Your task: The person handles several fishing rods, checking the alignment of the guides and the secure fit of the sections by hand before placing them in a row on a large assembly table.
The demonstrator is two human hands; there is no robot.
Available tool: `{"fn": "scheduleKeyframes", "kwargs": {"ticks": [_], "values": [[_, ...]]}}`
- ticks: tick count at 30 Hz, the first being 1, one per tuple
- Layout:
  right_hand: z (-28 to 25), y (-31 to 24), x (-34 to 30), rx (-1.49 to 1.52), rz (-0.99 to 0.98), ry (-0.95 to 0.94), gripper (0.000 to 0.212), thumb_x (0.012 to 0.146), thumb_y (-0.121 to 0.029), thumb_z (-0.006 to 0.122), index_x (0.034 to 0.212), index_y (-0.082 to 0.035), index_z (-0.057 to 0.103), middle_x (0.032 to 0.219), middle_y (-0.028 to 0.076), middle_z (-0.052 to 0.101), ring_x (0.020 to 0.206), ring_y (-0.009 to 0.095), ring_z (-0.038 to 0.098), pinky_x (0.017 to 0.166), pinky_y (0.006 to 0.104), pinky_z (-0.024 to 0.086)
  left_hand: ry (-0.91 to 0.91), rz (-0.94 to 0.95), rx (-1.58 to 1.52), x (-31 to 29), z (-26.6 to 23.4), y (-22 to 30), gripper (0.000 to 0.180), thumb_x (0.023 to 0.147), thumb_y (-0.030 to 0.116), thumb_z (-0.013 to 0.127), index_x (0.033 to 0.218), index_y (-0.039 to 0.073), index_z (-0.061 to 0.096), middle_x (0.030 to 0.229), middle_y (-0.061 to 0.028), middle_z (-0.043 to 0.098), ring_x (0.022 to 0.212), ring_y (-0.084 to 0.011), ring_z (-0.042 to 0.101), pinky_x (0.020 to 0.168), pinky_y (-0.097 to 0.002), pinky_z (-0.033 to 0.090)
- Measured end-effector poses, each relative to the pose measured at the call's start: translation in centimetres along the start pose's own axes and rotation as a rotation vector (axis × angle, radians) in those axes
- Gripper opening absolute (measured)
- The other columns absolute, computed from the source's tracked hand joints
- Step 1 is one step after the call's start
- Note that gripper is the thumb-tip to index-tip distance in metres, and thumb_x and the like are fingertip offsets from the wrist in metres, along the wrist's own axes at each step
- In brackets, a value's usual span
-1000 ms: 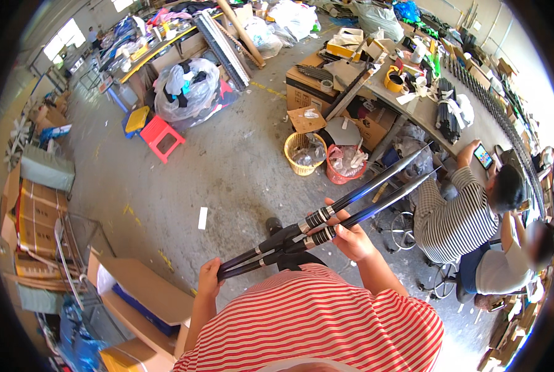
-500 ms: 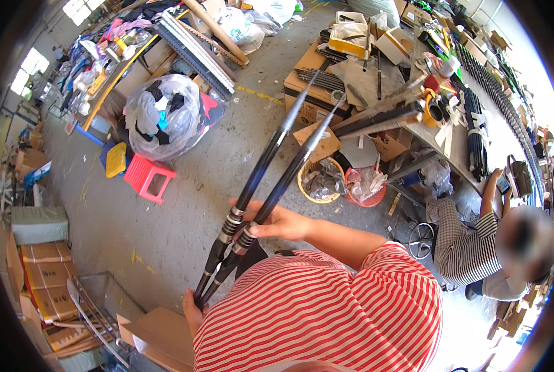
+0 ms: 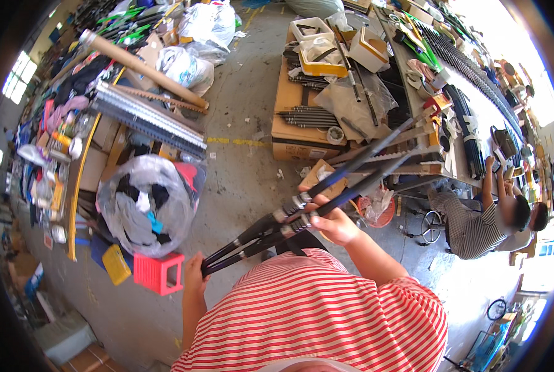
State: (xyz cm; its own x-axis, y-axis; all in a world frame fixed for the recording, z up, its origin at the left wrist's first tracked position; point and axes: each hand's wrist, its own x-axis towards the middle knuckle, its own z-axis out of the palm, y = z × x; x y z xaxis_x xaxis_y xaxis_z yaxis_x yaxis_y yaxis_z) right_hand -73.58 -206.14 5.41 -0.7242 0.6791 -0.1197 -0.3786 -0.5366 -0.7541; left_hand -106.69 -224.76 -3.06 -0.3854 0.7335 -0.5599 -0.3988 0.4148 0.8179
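Two dark blue-black fishing rods (image 3: 342,180) lie side by side across my body, slanting from lower left to upper right. My left hand (image 3: 195,273) is closed round their butt ends. Higher up, just past the silvery reel seats (image 3: 289,222), my right hand (image 3: 335,224) grips both together. The far ends are blurred and overlap wooden strips at the bench edge. Which rod lies on top at the butts I cannot tell.
A clear plastic bag of cloth (image 3: 143,208) stands at left behind a red stool (image 3: 156,273). Ahead is a large cardboard box (image 3: 298,146) bearing rods and tubs. A cluttered bench (image 3: 407,93) runs along the right, where a person in striped clothes (image 3: 475,229) sits.
The rods have swung from steeply upright to a flatter slant, their tips moving right. My right hand has shifted right with them. The whole view has turned too. Both hands keep their hold.
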Motion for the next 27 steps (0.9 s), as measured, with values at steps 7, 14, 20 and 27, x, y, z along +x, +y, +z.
{"fn": "scheduleKeyframes", "kwargs": {"ticks": [7, 14, 20, 27], "values": [[-7.3, -1.9, 14.4, 0.176, -0.154, 0.292, 0.067, 0.083, -0.023, 0.056, 0.135, -0.008, 0.017, 0.116, 0.010, 0.047, 0.107, 0.024, 0.048, 0.090, 0.0377, 0.038, -0.084, -0.013, 0.168, 20.9, 4.2, 10.4, 0.030, 0.083, 0.032, 0.056, 0.070, 0.006, 0.054, 0.053, -0.0004, 0.047, 0.035, -0.0075, 0.039, 0.030, -0.0201, 0.029], [-8.8, -11.2, 37.9, 0.066, -0.062, 0.075, 0.071, 0.082, -0.028, 0.058, 0.135, -0.004, 0.017, 0.119, 0.010, 0.044, 0.108, 0.022, 0.046, 0.092, 0.0372, 0.036, 0.033, 0.007, 0.068, 34.5, 3.5, 23.3, 0.028, 0.087, 0.027, 0.050, 0.066, 0.008, 0.049, 0.050, 0.0014, 0.042, 0.033, -0.0082, 0.036, 0.028, -0.0216, 0.026], [-8.9, -16.5, 56.7, -0.037, 0.026, -0.151, 0.070, 0.082, -0.025, 0.058, 0.135, -0.003, 0.017, 0.122, 0.013, 0.045, 0.111, 0.023, 0.045, 0.094, 0.0361, 0.033, 0.057, 0.011, 0.032, 44.6, 3.4, 32.6, 0.029, 0.088, 0.032, 0.048, 0.069, 0.010, 0.046, 0.052, 0.0017, 0.042, 0.038, -0.0086, 0.038, 0.031, -0.0228, 0.028], [-13.5, -24.5, 72.7, 0.033, -0.046, 0.006, 0.074, 0.081, -0.022, 0.059, 0.135, -0.003, 0.012, 0.116, 0.014, 0.049, 0.108, 0.024, 0.047, 0.092, 0.0368, 0.035, -0.082, 0.064, 0.146, 65.5, 8.7, 45.3, 0.027, 0.087, 0.033, 0.049, 0.073, 0.009, 0.049, 0.059, 0.0008, 0.044, 0.045, -0.0076, 0.041, 0.034, -0.0204, 0.031]]}}
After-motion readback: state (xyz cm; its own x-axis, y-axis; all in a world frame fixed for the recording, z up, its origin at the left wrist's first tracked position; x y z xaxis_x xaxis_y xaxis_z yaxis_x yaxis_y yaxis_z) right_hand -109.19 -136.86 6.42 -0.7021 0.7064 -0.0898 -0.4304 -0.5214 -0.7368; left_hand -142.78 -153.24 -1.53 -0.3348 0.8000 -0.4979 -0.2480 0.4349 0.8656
